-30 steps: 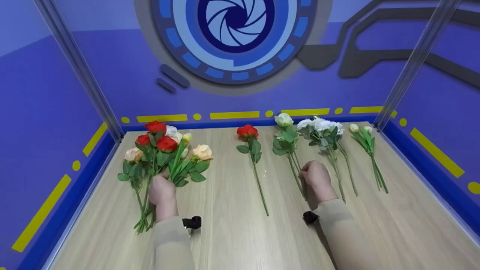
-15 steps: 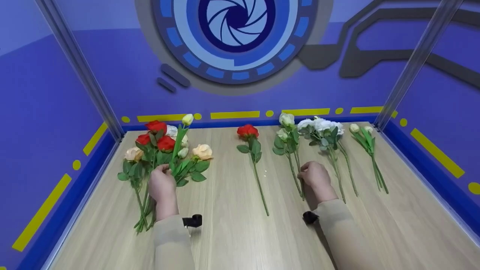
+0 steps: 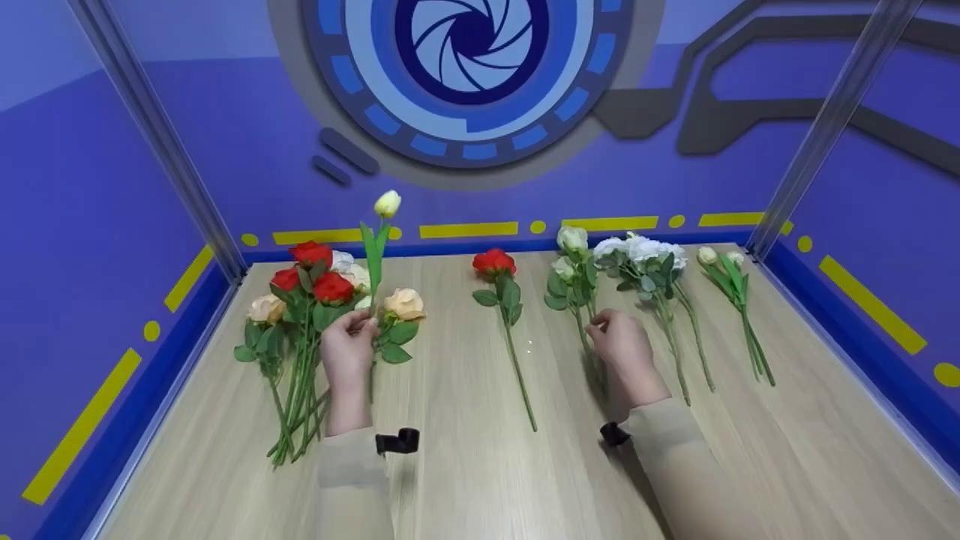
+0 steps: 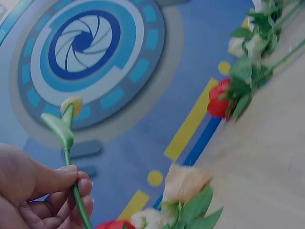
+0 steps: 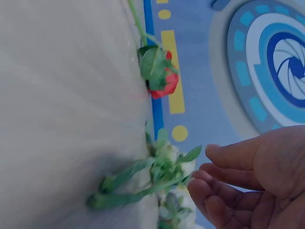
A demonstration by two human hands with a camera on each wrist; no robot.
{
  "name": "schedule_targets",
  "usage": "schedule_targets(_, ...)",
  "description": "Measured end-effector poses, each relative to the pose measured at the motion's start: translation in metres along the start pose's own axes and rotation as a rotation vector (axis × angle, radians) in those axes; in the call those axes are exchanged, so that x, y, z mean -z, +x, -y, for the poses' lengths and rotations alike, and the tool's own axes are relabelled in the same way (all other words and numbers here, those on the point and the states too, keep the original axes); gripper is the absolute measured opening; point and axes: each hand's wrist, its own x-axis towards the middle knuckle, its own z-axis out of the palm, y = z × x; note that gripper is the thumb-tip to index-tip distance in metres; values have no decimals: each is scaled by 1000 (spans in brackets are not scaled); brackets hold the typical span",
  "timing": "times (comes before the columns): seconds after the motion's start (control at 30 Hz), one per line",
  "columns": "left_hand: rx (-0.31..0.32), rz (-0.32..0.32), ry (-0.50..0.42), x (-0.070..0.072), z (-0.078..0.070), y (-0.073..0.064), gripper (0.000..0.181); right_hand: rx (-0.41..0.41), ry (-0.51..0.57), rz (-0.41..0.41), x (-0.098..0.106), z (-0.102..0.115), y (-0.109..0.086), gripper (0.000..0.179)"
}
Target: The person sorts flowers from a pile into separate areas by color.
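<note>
My left hand [image 3: 350, 349] pinches a pale yellow tulip [image 3: 388, 204] by its stem and holds it upright above the left bunch. In the left wrist view, thumb and fingers close round the green stem below the tulip's leaf [image 4: 59, 131]. That bunch has red roses [image 3: 332, 287], peach roses [image 3: 405, 304] and whitish blooms, partly hidden by the hand. My right hand [image 3: 621, 345] hovers over the stems of two pale green roses [image 3: 572, 240] lying on the table. In the right wrist view its thumb and fingers are apart, with nothing gripped; the stems [image 5: 128, 195] lie beyond the fingertips.
A single red rose [image 3: 494, 264] lies mid-table [image 3: 472, 465]. White flowers [image 3: 651, 251] lie right of the pale green roses, and white tulips [image 3: 707, 256] lie farther right. Blue-purple panels [image 3: 480, 202] wall in the table at the back and sides.
My left hand has drawn the tulip up and to the right, out of the left bunch. The right hand has released the pale green roses' stems and risen slightly.
</note>
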Motion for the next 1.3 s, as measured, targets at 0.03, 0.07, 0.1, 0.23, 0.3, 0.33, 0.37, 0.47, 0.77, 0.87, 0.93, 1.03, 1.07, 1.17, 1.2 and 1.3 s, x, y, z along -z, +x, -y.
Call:
schedule_targets(0.03, 0, 24, -56, -4, -2, -2, 26, 16, 15, 1, -1, 5, -2, 24)
schedule_targets(0.07, 5, 50, -117, -8, -5, -3, 26, 34, 31, 5, -2, 9, -4, 23)
schedule_targets(0.1, 15, 78, -182, -13, -7, -5, 27, 53, 44, 8, -3, 14, -6, 22)
schedule_targets(0.23, 57, 190, -372, -32, -14, -14, 28, 103, 128, 45, -12, 34, -16, 15)
schedule_targets(0.3, 75, 228, -406, -42, -16, -19, 27, 118, 186, 74, -18, 44, -23, 11)
schedule_targets(0.33, 84, 247, -415, -47, -17, -22, 27, 128, 215, 93, -21, 48, -26, 10)
schedule_targets(0.37, 92, 262, -416, -52, -18, -25, 26, 143, 240, 112, -25, 53, -30, 9)
schedule_targets(0.47, 114, 320, -421, -66, -22, -34, 23, 208, 302, 172, -33, 66, -40, 10)
schedule_targets(0.77, 95, 513, -389, -98, -26, -59, 22, 284, 519, 368, -61, 85, -60, 21)
schedule_targets(0.87, 83, 518, -386, -103, -25, -63, 20, 268, 552, 373, -66, 86, -63, 18)
schedule_targets(0.93, 81, 515, -391, -104, -25, -63, 20, 270, 555, 350, -68, 87, -64, 15)
schedule_targets(1.03, 73, 524, -392, -103, -24, -63, 22, 281, 538, 326, -67, 88, -65, 13)
schedule_targets(1.07, 69, 528, -383, -103, -24, -62, 22, 287, 528, 320, -67, 88, -65, 13)
schedule_targets(1.17, 35, 537, -315, -99, -23, -60, 24, 296, 515, 312, -64, 87, -64, 14)
schedule_targets(1.2, 24, 533, -283, -98, -23, -58, 24, 298, 513, 307, -63, 86, -63, 14)
schedule_targets(1.3, -21, 487, -169, -92, -21, -53, 24, 294, 510, 291, -58, 83, -58, 14)
